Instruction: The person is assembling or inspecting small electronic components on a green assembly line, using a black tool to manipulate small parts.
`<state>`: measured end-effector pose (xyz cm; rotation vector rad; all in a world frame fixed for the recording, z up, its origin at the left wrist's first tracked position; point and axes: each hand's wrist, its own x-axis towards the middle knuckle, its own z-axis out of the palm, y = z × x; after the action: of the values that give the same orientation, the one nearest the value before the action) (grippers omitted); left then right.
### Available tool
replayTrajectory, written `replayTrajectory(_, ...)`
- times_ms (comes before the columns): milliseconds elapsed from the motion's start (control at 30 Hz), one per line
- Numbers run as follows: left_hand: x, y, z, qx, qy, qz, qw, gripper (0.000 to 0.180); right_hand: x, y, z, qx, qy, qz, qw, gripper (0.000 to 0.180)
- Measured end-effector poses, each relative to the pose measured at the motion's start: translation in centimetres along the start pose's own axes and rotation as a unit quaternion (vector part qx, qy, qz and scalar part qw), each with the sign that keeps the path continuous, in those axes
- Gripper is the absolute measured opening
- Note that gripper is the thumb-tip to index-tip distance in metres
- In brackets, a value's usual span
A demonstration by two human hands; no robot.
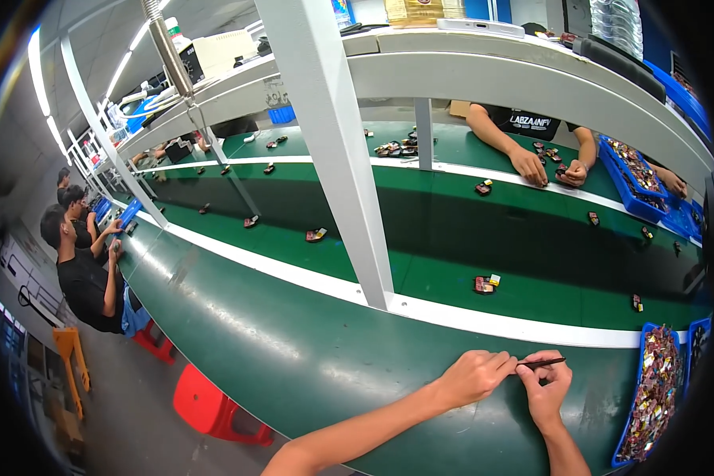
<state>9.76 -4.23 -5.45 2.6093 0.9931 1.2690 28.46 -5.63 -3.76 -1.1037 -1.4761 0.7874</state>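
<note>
My two hands meet over the green worktop. In my right hand a thin dark stick-like piece lies between thumb and fingers, its pointed end facing right. Fingers of my left hand are pinched together at the other end of that piece, touching the right fingertips. Whatever the left fingers grip is too small to make out. Close by on the right stands a blue tray heaped with small reddish, black and yellow parts.
Beyond a white rail, small parts, one of them a black-red piece, lie on the green conveyor. A white post rises from the rail. Across, a co-worker's hands handle parts. A red stool stands at left.
</note>
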Motion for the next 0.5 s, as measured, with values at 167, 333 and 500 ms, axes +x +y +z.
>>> replayTrajectory(167,-0.07,0.03,0.04,0.01,-0.004,0.0,1.0,0.032,-0.14,-0.1,-0.15,0.021,-0.006,0.024,0.999,0.017)
replayTrajectory(333,0.02,0.18,0.04,0.01,-0.006,0.0,1.0,0.029,-0.13,-0.33,-0.12,0.016,-0.004,0.007,1.0,0.016)
replayTrajectory(500,0.05,0.13,0.08,0.019,-0.009,-0.003,1.0,0.026,0.01,-0.14,-0.31,-0.006,-0.01,0.0,1.0,0.016)
